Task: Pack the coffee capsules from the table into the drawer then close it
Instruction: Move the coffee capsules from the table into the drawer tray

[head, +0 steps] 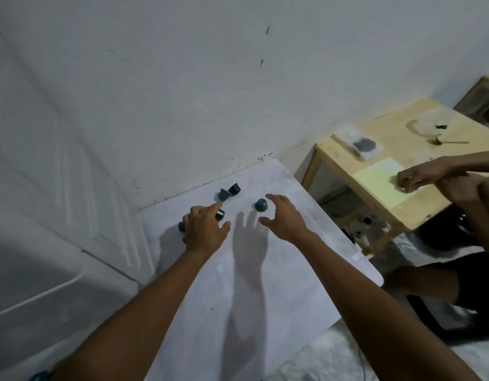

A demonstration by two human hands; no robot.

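Several dark tapered capsules dot smooth white table.

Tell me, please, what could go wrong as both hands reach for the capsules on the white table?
The left hand covers several capsules at once, so one could be knocked and roll away. The lone capsule by the open right hand stands fairly near the white table's right edge; a clumsy grab might push it off. No drawer is in view, so carrying a handful risks drops.
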